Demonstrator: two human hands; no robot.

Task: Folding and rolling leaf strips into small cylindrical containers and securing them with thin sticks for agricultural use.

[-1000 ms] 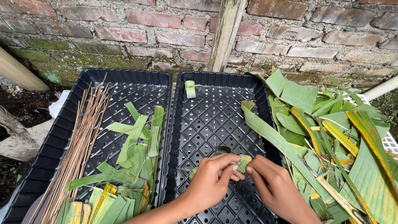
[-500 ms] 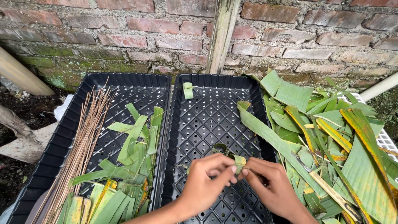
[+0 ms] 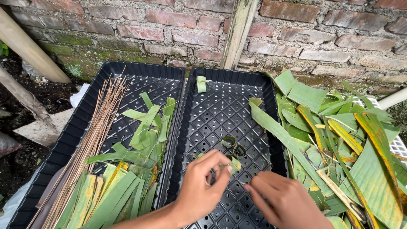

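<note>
- Left hand (image 3: 201,186) is pinched narrow around a small rolled leaf piece (image 3: 234,164), held just above the floor of the right-hand black tray (image 3: 212,111).
- Right hand (image 3: 285,202) sits right beside it over the same tray, fingers curled loosely with nothing in them as far as I can see.
- My guess at the biggest risk: the roll springs open if that pinch slackens, since a leaf strip is stiff and nothing seems to be pinning it.
- Two finished-looking leaf rings (image 3: 234,146) lie on the tray just past the hands, so a careless wrist could knock them.
- The leaf pile (image 3: 339,140) right of the tray spills over its edge, and one long strip could snag a hand.
- Thin sticks (image 3: 91,144) are way over in the tray to the left, an awkward reach.
</note>
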